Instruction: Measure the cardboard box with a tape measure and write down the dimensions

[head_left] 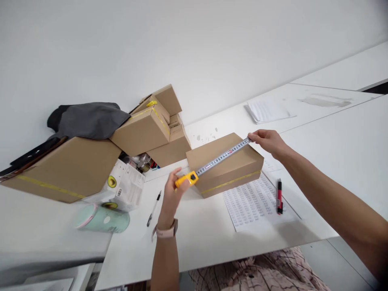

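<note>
A flat cardboard box (230, 169) with a yellow tape strip lies on the white table (197, 238). A tape measure blade (222, 155) is stretched across the box's top. My left hand (174, 192) grips the yellow tape measure case (185, 179) at the box's near left corner. My right hand (268, 140) pinches the blade's free end at the box's far right edge. A watch with a pale strap sits on my left wrist.
Several cardboard boxes (145, 129) are stacked at the left, with dark cloth (91, 119) on top. A white carton (125, 188), a green cylinder (104, 220), a black pen (154, 208), a printed sheet (254, 202) and a red marker (279, 196) lie nearby. More papers (266, 110) lie at the back.
</note>
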A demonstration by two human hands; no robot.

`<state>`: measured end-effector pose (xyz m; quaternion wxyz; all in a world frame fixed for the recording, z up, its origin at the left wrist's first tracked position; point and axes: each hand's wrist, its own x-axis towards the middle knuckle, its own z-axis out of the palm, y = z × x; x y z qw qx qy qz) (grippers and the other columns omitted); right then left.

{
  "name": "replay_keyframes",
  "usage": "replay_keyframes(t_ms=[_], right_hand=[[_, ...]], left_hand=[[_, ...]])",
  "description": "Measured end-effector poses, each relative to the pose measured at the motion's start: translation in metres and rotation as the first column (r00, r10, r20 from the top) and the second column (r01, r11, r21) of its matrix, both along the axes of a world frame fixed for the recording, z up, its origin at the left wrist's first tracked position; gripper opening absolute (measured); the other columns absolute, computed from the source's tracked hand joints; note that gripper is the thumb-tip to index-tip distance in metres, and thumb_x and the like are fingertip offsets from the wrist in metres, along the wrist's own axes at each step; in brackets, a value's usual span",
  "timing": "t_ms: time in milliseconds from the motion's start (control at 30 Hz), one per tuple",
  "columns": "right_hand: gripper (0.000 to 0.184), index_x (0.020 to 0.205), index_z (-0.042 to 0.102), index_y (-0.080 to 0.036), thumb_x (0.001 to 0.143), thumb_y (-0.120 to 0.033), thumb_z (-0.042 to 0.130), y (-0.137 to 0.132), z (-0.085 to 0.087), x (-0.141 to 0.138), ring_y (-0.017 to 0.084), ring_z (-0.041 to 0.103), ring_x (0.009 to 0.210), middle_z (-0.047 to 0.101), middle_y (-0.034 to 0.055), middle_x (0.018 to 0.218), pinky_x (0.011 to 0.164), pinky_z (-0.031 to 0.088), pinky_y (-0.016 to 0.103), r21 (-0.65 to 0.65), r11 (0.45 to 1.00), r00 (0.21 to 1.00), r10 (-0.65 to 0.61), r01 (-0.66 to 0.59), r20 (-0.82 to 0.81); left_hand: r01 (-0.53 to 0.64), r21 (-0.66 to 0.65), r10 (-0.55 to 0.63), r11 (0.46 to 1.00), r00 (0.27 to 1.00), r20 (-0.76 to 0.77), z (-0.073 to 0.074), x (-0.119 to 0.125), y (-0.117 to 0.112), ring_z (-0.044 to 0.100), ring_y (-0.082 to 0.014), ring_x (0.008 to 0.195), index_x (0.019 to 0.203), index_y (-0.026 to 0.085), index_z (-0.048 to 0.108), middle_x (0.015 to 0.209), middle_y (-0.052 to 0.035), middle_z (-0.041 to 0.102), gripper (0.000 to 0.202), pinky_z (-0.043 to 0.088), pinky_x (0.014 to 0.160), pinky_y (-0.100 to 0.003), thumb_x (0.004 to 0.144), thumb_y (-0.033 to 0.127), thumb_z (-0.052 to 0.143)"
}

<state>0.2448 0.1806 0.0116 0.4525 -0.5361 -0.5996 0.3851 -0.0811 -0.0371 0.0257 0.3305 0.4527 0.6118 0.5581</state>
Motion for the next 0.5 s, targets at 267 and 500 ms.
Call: replay_keyframes(t_ms=[267, 500], right_hand=[[0.028, 0.085, 0.068, -0.019, 0.094, -0.043, 0.055, 0.027, 0.034, -0.076, 0.022, 0.065, 0.087, 0.075, 0.0088, 0.095, 0.078, 0.048, 0.032, 0.105, 0.899, 0.855, 0.362, -0.426, 0.371], [0.024, 0.086, 0.073, -0.018, 0.091, -0.036, 0.057, 0.065, 0.015, -0.112, 0.024, 0.066, 0.09, 0.075, 0.0102, 0.095, 0.078, 0.046, 0.033, 0.044, 0.912, 0.793, 0.331, -0.408, 0.511]], left_hand=[[0.663, -0.071, -0.429, 0.745, 0.559, 0.71, -0.032, 0.149, -0.035, 0.07, -0.0181, 0.075, 0.112, 0.02, 0.053, 0.099, -0.0041, 0.066, 0.071, 0.057, 0.075, -0.034, 0.057, 0.04, 0.095], [0.545, 0.009, -0.369, 0.839, 0.556, 0.745, -0.015, 0.173, -0.005, 0.076, -0.0279, 0.074, 0.114, 0.017, 0.051, 0.092, -0.006, 0.07, 0.068, 0.061, 0.077, -0.046, 0.067, 0.056, 0.081]])
